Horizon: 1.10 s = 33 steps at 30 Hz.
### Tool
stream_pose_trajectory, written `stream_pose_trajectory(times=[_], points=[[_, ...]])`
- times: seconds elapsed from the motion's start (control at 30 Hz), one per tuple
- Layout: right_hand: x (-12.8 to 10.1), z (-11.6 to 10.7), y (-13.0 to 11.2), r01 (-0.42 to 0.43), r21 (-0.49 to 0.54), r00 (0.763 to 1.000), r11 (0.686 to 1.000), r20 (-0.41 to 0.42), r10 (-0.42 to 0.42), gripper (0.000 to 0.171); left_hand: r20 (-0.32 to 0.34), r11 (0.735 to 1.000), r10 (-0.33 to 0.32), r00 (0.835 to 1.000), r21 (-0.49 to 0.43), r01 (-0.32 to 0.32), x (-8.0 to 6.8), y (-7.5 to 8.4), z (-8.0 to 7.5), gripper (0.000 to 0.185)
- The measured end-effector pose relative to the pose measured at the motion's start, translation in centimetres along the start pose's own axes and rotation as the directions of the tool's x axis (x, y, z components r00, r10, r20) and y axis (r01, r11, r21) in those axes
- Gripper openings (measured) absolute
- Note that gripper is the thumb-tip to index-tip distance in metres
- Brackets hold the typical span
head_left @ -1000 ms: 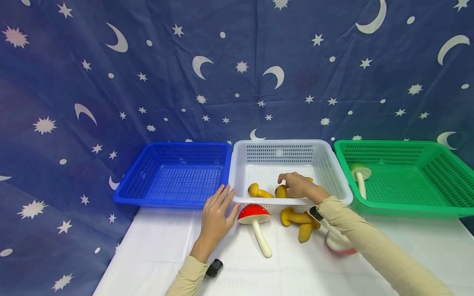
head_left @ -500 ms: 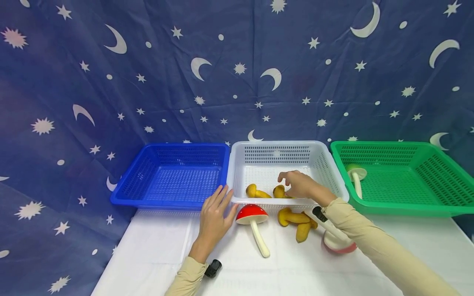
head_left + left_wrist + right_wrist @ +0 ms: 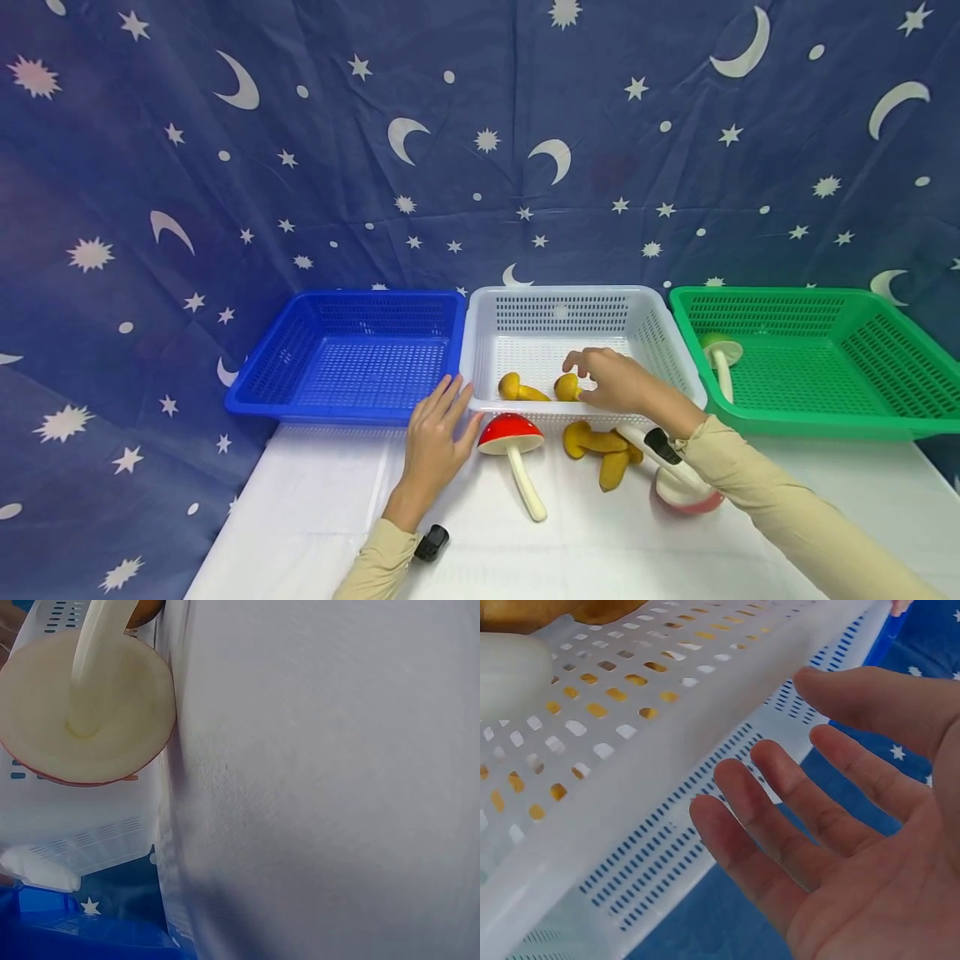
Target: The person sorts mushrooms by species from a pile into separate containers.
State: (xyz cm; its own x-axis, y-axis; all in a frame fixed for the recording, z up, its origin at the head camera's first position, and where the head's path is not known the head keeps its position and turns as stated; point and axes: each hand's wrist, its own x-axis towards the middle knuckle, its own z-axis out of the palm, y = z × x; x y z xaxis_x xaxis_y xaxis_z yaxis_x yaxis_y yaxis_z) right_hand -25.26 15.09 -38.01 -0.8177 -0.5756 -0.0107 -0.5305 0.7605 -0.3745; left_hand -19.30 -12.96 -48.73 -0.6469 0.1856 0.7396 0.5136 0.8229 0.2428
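Observation:
My left hand [image 3: 435, 442] lies with straight fingers at the front corner where the blue and white baskets meet. Over the front of the white basket [image 3: 697, 392] hovers my right hand [image 3: 622, 385], its fingers spread and loosely bent. The right wrist view shows that hand [image 3: 840, 825] holding nothing. A yellow-brown mushroom [image 3: 567, 387] lies in the basket by its fingers, partly hidden. Another yellow mushroom [image 3: 521, 388] lies to its left. Below the rim, a red-capped mushroom [image 3: 512, 433] with a white stem lies near my left hand.
On the white cloth [image 3: 495, 558] lie brown-yellow mushrooms [image 3: 600, 442] and a second red-capped mushroom [image 3: 686, 492], partly behind my right arm. The blue basket [image 3: 345, 412] stands left. The green basket [image 3: 825, 425] on the right holds a green-capped mushroom [image 3: 722, 354].
My right hand has loosened and shifted slightly right. A yellow piece seen beyond it a second ago no longer shows. My left hand stays at the basket corner.

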Motion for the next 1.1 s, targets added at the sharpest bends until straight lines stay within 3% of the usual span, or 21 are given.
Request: stream_pose_trajectory(times=[0.37, 0.53, 0.7, 0.9, 1.03, 1.1], points=[[-3.3, -0.9, -0.5, 0.094, -0.011, 0.987, 0.995, -0.127, -0.095, 0.028, 0.006, 1.0, -0.004, 1.0, -0.004, 0.004, 0.2, 0.0, -0.2, 0.042], [-5.3, -1.4, 0.0, 0.079, -0.02, 0.978, 0.997, -0.193, -0.081, 0.026, 0.018, 1.0, 0.006, 1.0, -0.027, -0.006, 0.3, -0.1, -0.3, 0.043], [-7.3, -1.2, 1.5, 0.053, -0.05, 0.948, 0.997, -0.31, -0.066, 0.028, 0.009, 0.996, -0.016, 1.0, -0.089, 0.017, 0.4, 0.0, -0.6, 0.038], [-9.2, -0.3, 4.1, 0.014, -0.071, 0.915, 0.997, -0.402, -0.041, 0.033, -0.047, 0.978, -0.096, 0.994, -0.19, 0.086, 0.2, 1.5, -1.3, 0.024], [-10.1, 0.5, 6.3, -0.024, -0.125, 0.89, 0.992, -0.454, -0.035, 0.042, -0.033, 0.955, -0.115, 0.993, -0.278, 0.101, 0.1, 3.3, -2.1, 0.022], [-10.4, 0.9, 7.4, -0.044, -0.134, 0.889, 0.99, -0.457, -0.022, 0.045, -0.023, 0.943, -0.116, 0.993, -0.316, 0.103, -0.1, 4.3, -2.6, 0.024]])
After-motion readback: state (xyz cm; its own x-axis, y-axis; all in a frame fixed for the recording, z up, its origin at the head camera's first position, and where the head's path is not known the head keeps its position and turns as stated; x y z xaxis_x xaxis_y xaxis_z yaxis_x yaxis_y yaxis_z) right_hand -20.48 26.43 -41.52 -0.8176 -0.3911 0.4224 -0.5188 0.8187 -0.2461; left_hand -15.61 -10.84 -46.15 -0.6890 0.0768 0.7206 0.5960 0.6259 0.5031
